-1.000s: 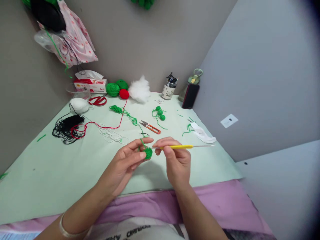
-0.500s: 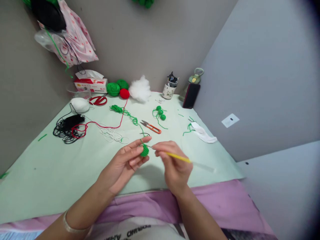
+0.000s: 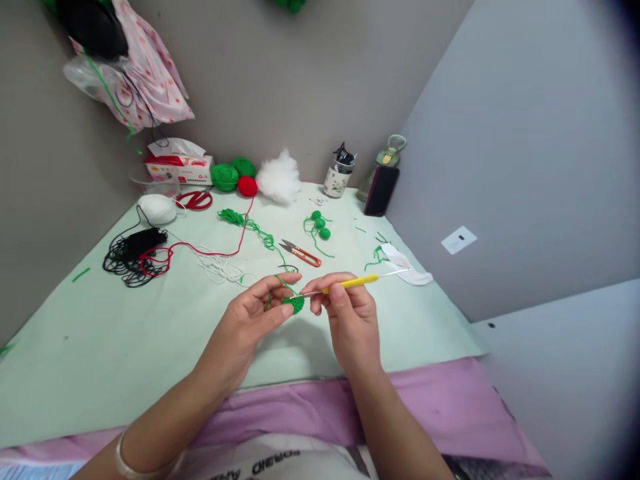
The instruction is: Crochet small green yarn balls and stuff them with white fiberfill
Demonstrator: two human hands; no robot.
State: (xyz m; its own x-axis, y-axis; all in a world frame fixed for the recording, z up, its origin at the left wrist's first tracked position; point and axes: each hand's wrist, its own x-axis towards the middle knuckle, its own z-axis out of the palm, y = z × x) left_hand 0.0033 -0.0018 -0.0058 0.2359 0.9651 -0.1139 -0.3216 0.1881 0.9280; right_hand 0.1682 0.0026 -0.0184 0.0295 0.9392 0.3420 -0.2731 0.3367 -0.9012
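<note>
On my feed, the left hand [image 3: 250,319] is pinched around a small green crocheted piece [image 3: 295,305], thumb against its near face, one finger raised above it beside a green strand [image 3: 285,285]. The right hand [image 3: 353,320] is closed like a pencil grip on a yellow-handled hook [image 3: 360,282], whose thin front end points left and meets the top edge of the piece, between the two hands. I can't make out from here whether the tip is through a stitch or only against it, and that is my first worry: if it sits a little off, it could split the yarn or slip out and drop a loop. The left pinch covers much of the piece, so squeezing too hard could hide or flatten the edge, while a loose hold might let it turn under the hook. Tension is my other concern. The strand leads away beyond the left fingers, close by the tips of the orange snips [image 3: 303,253], to a loosely looped green skein [image 3: 233,217] farther off; a pull could snag on those tips or tighten a knot. Red yarn [image 3: 215,255] crosses that skein too, beyond and left of the grip, so a hard tug might drag both colours together into a tangle.
</note>
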